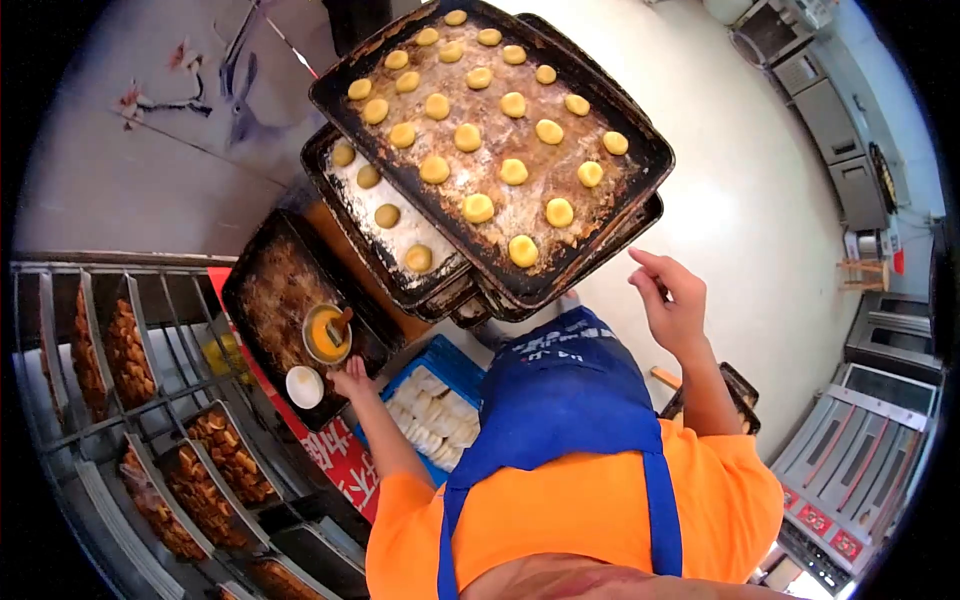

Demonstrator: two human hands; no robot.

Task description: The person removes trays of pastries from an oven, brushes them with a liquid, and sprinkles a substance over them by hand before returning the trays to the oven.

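Bright, even light; heavy fisheye edges

Left hand (352, 378) beside the glaze bowl (327, 334); right hand (672, 300) raised near the dough tray (640, 140).

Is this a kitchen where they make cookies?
Probably a bakery kitchen: a big baking tray of round dough pieces, a rack of baked goods, and ovens at the side.

Counter (330, 225): stacked baking trays (560, 270), dark tray (270, 290).
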